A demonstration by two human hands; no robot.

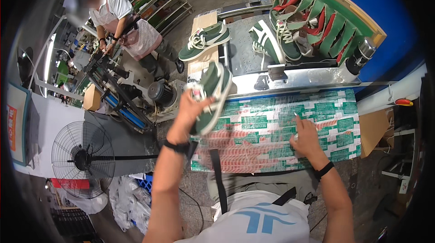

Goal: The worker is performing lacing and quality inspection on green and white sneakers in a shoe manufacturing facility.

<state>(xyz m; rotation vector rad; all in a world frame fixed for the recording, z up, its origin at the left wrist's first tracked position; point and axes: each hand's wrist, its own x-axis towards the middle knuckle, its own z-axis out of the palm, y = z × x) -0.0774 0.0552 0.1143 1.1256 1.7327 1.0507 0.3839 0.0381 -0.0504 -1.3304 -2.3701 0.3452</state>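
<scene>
1. Green-and-white sneakers: four counted in view. One is held in the left hand (192,109), one lies on its side on a cardboard sheet (202,20), and two sit on the grey conveyor belt (242,55) by the curtain.
2. The left hand is closed around the held sneaker (212,96), gripping it near the laces, sole turned to the right, raised just above the left end of the taped worktop (272,129).
3. The right hand (307,136) is open and flat, fingers spread, pressing on the green-and-white taped surface; it holds nothing.
4. The hands are well apart, one at each side of the worktop. Each wrist carries a dark band.
5. The sneaker on cardboard (204,39) lies beyond the held one, left of the belt.
6. The belt pair: one sneaker (267,41) lies in the open; the other sneaker (284,39) is partly under the strip curtain (326,21) of green and red flaps, so its far end is hidden.
7. One standing fan (83,159) is at lower left; one other person (124,25) works at a machine, upper left.
8. The frame's rim is dark and bent; the shelving behind the person is too small to make out.
</scene>
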